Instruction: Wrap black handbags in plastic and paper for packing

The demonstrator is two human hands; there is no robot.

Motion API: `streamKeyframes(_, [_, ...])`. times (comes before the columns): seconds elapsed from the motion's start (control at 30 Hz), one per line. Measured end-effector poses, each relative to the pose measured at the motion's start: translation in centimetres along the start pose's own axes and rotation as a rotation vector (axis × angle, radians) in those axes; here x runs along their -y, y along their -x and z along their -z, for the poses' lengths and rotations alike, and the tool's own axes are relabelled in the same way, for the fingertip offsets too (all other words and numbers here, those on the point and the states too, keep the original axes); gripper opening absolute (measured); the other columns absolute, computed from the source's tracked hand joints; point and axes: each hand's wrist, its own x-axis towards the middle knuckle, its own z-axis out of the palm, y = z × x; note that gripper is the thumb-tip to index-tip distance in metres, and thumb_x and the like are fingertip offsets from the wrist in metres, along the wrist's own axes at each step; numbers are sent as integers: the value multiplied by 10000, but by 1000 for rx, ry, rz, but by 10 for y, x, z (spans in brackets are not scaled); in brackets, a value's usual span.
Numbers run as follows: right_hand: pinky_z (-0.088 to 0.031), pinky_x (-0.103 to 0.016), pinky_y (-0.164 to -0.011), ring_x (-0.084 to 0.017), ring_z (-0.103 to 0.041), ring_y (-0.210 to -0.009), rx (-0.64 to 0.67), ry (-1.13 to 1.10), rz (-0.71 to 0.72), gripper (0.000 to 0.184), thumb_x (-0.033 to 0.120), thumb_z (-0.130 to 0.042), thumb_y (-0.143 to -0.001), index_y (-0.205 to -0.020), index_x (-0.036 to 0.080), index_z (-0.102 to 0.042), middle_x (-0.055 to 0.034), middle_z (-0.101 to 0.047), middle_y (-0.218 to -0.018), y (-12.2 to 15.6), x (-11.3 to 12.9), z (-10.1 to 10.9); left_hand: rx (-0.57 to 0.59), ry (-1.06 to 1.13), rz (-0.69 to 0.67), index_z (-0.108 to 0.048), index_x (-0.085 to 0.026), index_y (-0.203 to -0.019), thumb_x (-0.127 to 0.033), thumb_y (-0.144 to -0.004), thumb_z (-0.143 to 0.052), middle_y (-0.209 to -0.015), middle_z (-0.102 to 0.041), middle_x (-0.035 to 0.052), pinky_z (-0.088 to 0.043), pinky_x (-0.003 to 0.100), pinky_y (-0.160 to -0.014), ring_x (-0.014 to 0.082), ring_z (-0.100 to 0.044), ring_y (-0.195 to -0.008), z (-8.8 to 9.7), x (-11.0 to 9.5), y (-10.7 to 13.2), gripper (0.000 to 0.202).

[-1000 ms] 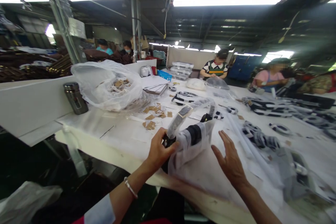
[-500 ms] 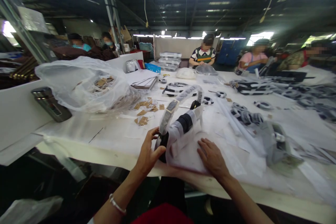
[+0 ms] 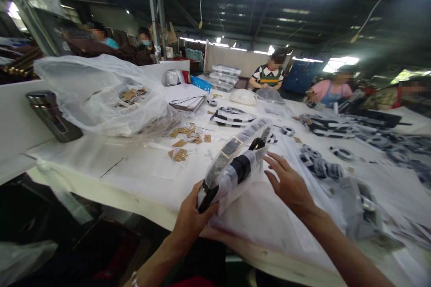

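A black handbag (image 3: 241, 167) stands tilted at the near part of the table, partly covered in translucent white wrapping. Its strap, with a buckle (image 3: 231, 147), arches over the top and is wrapped in clear film. My left hand (image 3: 191, 213) grips the bag's near end, thumb on one side and fingers on the other. Beside the bag's far right side, my right hand (image 3: 288, 181) is open with its fingers spread, close to the wrapping; whether the fingertips touch it I cannot tell. A translucent sheet (image 3: 262, 219) lies under and beside the bag.
On the left are a large plastic bag (image 3: 101, 103) holding brown tags and a dark thermos (image 3: 55, 116). Loose brown tags (image 3: 180, 154) lie mid-table. Wrapped coiled straps (image 3: 323, 161) and a grey tape dispenser (image 3: 358, 206) are on the right. Co-workers sit across the table.
The handbag has been raised and tilted by my left hand. My right hand has lifted off the translucent sheet and moved up toward the bag's far end. The view has shifted.
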Motion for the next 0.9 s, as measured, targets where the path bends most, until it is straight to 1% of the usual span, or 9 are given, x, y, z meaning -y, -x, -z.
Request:
streamKeyframes(0.1, [-544,-372,-940,-245,-624,-1165,148,137,93,426,209,-456,-933,-1344,239,-563,-78,-578,-1386,-45,-11,19,2,17,-16,-534,-219,-1319,-375,-742,-719,-1193,-682,80,-483,421,-1007,303,-624,-1097,0,3,1,625])
streamKeyframes(0.27, [-537,-306,-743,-201,-693,-910,352,316,193,350,190,-549,-872,-1196,271,-654,-42,-653,-1271,-82,-16,20,5,79,-44,-546,-237,-1333,-354,-750,-739,-1257,-664,70,-471,411,-1039,295,-610,-1154,-4,9,3,626])
streamKeyframes(0.43, [-449,-290,-623,-220,-688,-833,395,398,-35,279,207,-533,-867,-1103,250,-675,-65,-711,-1090,-93,2,20,36,149,-46,-554,-258,-1358,-344,-736,-768,-1294,-647,72,-444,427,-1075,307,-590,-1198,1,11,5,663])
streamKeyframes(0.5, [-423,-294,-616,-228,-683,-826,357,416,-118,235,220,-490,-890,-1008,225,-692,-79,-726,-996,-95,8,24,139,217,-66,-541,-276,-1380,-375,-700,-801,-1344,-616,76,-432,445,-1087,324,-564,-1236,14,12,3,734])
streamKeyframes(0.57, [-416,-302,-624,-234,-680,-842,263,428,-176,247,250,-462,-917,-983,214,-698,-85,-731,-997,-98,11,28,265,344,-90,-512,-276,-1413,-503,-722,-770,-1381,-588,98,-433,467,-1083,343,-544,-1265,33,14,-3,771])
streamKeyframes(0.63, [-423,-306,-637,-234,-681,-856,209,418,-223,253,290,-477,-926,-1003,230,-710,-67,-742,-1002,-101,9,28,314,491,-104,-511,-242,-1417,-676,-831,-569,-1327,-624,136,-460,481,-1048,344,-573,-1234,52,15,-16,731])
streamKeyframes(0.7, [-426,-306,-630,-233,-685,-820,232,410,-264,235,331,-524,-910,-995,255,-729,-46,-756,-941,-105,5,26,248,536,-88,-579,-212,-1334,-718,-892,-411,-1185,-696,145,-495,468,-990,320,-637,-1128,65,9,-37,692])
streamKeyframes(0.8, [-423,-309,-607,-232,-680,-726,281,445,-311,229,387,-559,-896,-927,259,-746,-55,-752,-829,-112,5,18,156,423,-71,-645,-191,-1196,-586,-898,-528,-1050,-732,99,-508,409,-941,268,-665,-1013,68,-15,-77,509])
streamKeyframes(0.9, [-426,-312,-612,-234,-681,-718,276,461,-336,234,403,-562,-893,-880,261,-747,-67,-747,-817,-117,10,12,226,339,-129,-676,-168,-1105,-486,-855,-598,-973,-736,63,-512,357,-888,239,-663,-948,54,-51,-117,412])
